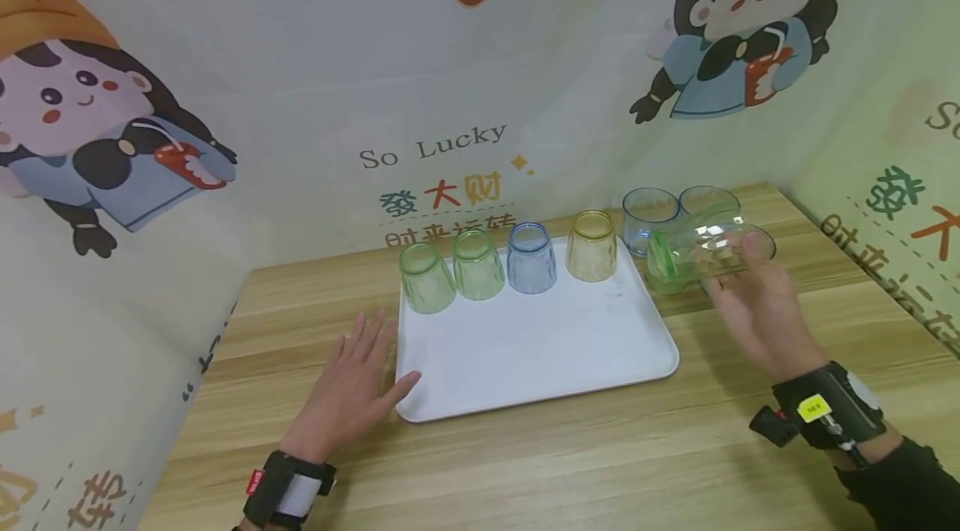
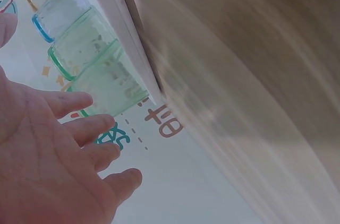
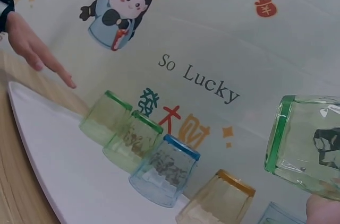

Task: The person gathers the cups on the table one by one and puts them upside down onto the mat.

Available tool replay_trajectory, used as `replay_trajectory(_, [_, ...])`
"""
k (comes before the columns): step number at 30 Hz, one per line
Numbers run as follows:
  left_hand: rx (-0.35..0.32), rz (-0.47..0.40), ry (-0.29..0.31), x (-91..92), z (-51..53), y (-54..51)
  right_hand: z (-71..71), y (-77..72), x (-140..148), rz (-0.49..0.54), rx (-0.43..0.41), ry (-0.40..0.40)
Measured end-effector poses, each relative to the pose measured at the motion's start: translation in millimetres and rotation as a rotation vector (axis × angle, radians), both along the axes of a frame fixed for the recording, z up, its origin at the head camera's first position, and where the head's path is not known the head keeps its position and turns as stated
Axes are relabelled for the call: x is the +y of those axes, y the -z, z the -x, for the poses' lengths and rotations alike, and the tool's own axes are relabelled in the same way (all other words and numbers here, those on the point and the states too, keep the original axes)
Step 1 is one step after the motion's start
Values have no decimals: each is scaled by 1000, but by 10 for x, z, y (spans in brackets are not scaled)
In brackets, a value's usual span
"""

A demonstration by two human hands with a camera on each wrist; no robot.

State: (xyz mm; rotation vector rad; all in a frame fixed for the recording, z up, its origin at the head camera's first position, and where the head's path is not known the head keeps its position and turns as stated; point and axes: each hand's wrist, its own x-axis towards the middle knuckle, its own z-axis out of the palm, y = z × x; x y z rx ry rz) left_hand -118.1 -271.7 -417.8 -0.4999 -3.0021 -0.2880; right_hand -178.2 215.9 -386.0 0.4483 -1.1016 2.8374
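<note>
My right hand (image 1: 761, 310) grips a clear glass (image 1: 701, 252) with a green base, lying on its side in the air right of the tray; its green end points left. In the right wrist view that glass (image 3: 300, 144) shows large at the right edge. My left hand (image 1: 348, 393) has its fingers spread at the left edge of the white tray (image 1: 532, 356), thumb over the rim; whether it touches is unclear. Along the tray's back edge stand two green glasses (image 1: 427, 277) (image 1: 479, 264), a blue glass (image 1: 532, 257) and an amber glass (image 1: 592, 246), all bottom up.
Beyond the tray's right edge, blue-rimmed glasses (image 1: 647, 214) stand on the wooden table (image 1: 555, 473), partly behind the held glass. Something green (image 1: 666, 284) shows beneath it. A printed cloth (image 1: 322, 81) hangs behind the table and along its sides.
</note>
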Motion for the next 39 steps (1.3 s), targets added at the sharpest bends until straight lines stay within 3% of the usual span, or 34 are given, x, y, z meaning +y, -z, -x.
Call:
replay_trajectory(7, [-3,-8,4,3,-11,27,-20,35,-109,10,-2,-115])
replay_trajectory(14, [-6,-32,16,22,-23,38,-6,53,-252,4,-39,-128])
replay_trajectory(21, [9,-51,35,71,-22,70,4,56,-439,-72,-25,-140])
replay_trajectory(30, [-30,-70,27,161,-2,55,17,91,-601,-45,-45,-146])
replay_trajectory(39, [11,-126,90,311,39,72,-5,89,-832,-42,-86,-161])
